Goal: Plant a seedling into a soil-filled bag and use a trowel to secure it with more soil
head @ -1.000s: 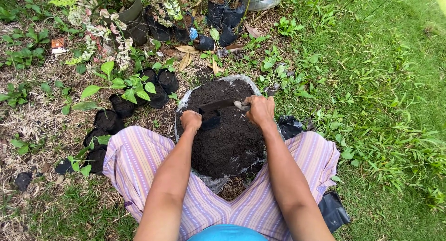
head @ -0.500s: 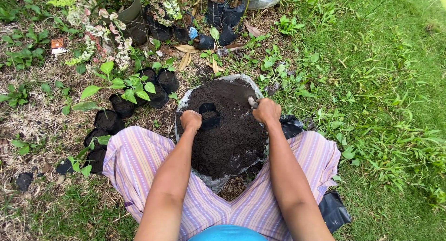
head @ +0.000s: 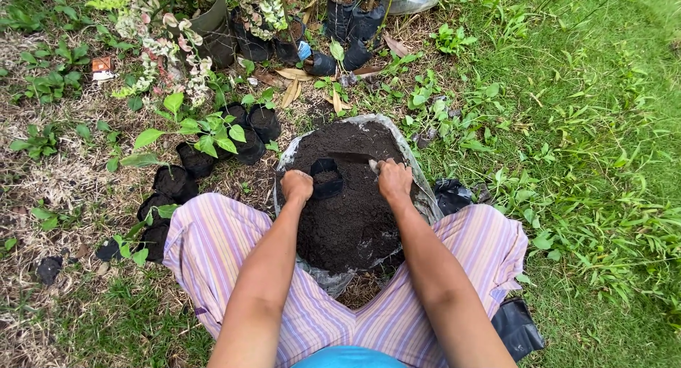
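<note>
Small black bag [head: 326,178] in left hand [head: 296,185] grip, over soil [head: 347,219].

Blk nursery bag [head: 327,178], dark brn soil [head: 347,212], lilac-striped trousers [head: 213,247], grn grass [head: 589,127].

Bare forearms, no sleeves showing, no rings or watch on the left hand [head: 296,185] or right hand [head: 394,180]. Loose trousers [head: 213,247], lilac-and-white stripes, and a blue top [head: 347,357] peeking in below.
</note>
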